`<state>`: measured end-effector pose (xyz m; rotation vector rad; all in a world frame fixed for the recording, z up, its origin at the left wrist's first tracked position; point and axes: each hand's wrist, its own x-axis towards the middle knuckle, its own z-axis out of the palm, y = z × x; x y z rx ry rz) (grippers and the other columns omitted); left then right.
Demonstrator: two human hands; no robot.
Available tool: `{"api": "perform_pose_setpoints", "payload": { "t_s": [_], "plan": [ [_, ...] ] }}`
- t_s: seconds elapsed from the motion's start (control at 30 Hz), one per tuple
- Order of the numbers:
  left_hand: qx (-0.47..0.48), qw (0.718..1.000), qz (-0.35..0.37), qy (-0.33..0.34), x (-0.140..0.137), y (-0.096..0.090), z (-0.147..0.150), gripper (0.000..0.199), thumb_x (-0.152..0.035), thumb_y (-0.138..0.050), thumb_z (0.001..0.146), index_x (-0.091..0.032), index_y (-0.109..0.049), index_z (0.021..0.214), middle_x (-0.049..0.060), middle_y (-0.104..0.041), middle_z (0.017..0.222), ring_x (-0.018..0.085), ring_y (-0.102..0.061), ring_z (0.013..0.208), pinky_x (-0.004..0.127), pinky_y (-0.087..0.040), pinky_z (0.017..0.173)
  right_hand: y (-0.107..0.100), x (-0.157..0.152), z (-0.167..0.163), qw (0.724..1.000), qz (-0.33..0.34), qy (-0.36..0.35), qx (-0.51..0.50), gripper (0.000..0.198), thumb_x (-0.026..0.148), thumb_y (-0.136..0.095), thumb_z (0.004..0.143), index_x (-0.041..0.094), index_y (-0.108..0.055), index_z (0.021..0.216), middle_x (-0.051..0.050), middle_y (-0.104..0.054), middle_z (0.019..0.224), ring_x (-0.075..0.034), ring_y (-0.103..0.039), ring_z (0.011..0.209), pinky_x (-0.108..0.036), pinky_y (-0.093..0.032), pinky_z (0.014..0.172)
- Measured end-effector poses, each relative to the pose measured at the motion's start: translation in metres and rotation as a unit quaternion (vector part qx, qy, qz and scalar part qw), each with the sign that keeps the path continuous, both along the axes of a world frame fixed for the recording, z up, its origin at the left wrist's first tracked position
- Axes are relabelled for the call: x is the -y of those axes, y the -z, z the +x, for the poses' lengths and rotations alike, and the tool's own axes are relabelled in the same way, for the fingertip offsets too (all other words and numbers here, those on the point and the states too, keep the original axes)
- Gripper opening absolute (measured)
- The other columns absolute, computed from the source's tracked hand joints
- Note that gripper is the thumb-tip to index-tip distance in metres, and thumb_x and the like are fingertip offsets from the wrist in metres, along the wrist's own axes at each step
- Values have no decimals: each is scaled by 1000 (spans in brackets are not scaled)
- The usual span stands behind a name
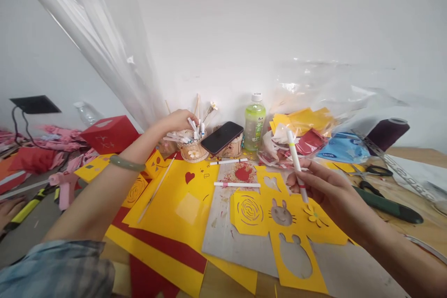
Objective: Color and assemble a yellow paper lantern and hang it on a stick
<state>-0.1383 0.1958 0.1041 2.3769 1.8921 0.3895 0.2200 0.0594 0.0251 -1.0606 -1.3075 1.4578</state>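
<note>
My left hand (pixel 180 121), a green bangle on its wrist, reaches over a woven basket (pixel 193 152) with a daisy on its front. Several white markers stand and lean in the basket; the fingers close on a white marker (pixel 192 124) at its rim, its lower end hidden. In my right hand (pixel 316 179) a white marker with a yellow band (pixel 294 153) is held nearly upright. Beneath that hand lies a yellow cut-out card (pixel 260 228) with rabbit, bear, flower and spiral shapes. Two more white markers, a pink-banded marker (pixel 237 185) and a dark-banded marker (pixel 228 161), lie nearby.
A black phone (pixel 222 138) rests beside the basket, near a green drink bottle (pixel 255 123). Scissors (pixel 375 170) and a green-handled tool (pixel 391 205) lie right. At left are a red box (pixel 111 134), a pink glue gun (pixel 65 186) and another person's hand (pixel 10 209).
</note>
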Motion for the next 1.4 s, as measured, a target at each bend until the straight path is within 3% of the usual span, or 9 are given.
{"api": "perform_pose_setpoints", "payload": {
  "t_s": [0.33, 0.4, 0.47, 0.53, 0.6, 0.77, 1.07, 1.23, 1.4],
  "plan": [
    [0, 999, 32, -16, 10, -46, -15, 13, -22, -61, 65, -19, -69, 75, 0, -69, 65, 19, -62, 68, 24, -43, 68, 3, 4, 12, 994, 30, 25, 102, 24, 44, -61, 76, 22, -57, 83, -2, -62, 85, -17, -54, 81, -29, -40, 70],
    [149, 983, 104, -25, 25, -57, -15, 11, -19, -61, 67, -16, -67, 76, 1, -67, 62, 17, -61, 63, 26, -45, 65, 3, 5, 12, 991, 47, 46, 114, 23, 43, -63, 75, 22, -55, 78, 1, -56, 71, -15, -51, 69, -27, -39, 62],
    [333, 922, 197, 6, 46, -59, -5, 11, -17, -62, 68, -15, -64, 79, 2, -65, 65, 14, -61, 63, 24, -46, 62, 3, 8, 10, 993, 44, 71, 86, 23, 42, -65, 73, 22, -53, 74, 4, -49, 61, -11, -44, 57, -24, -35, 53],
    [499, 837, 219, 42, 70, -47, 16, 12, -16, -65, 68, -16, -61, 80, 1, -64, 68, 11, -60, 61, 22, -47, 60, 4, 12, 3, 997, 17, 70, 38, 23, 40, -66, 72, 22, -52, 74, 5, -47, 55, -9, -40, 49, -23, -32, 47],
    [610, 779, 129, 67, 95, -23, 46, 15, -15, -64, 70, -16, -58, 83, 1, -65, 71, 10, -61, 65, 21, -48, 61, 5, 17, -8, 999, -17, 25, 8, 20, 37, -64, 73, 20, -52, 73, 5, -48, 52, -8, -40, 45, -23, -32, 45],
    [672, 716, -153, 112, 143, 53, 126, 13, -24, -59, 78, -16, -49, 83, 3, -65, 78, 14, -62, 76, 26, -50, 71, 0, 28, -39, 998, -47, -22, 25, 20, 36, -63, 76, 20, -51, 75, 2, -57, 57, -11, -49, 52, -25, -37, 51],
    [324, 914, 88, 230, 153, 85, 150, 13, -26, -44, 90, -17, -52, 92, 4, -64, 87, 14, -61, 75, 25, -48, 65, 1, 28, -43, 998, -17, -20, -56, 21, 34, -70, 68, 22, -59, 81, 1, -57, 73, -12, -51, 66, -22, -38, 54],
    [119, 911, 298, 260, 150, 90, 143, 19, -26, -34, 94, -16, -50, 95, 3, -65, 79, 15, -60, 69, 23, -45, 53, 3, 29, -42, 994, -78, 18, -80, 43, 57, -52, 77, 21, -60, 99, 4, -47, 57, -8, -37, 48, -23, -29, 45],
    [32, 950, 201, 236, 150, 77, 144, 23, -34, -44, 90, -14, -51, 100, 7, -64, 92, 22, -59, 85, 29, -47, 61, -2, 32, -45, 985, -101, 36, -135, 46, 47, -61, 74, 23, -53, 113, 7, -43, 50, -6, -28, 42, -21, -23, 42]
  ]
}}
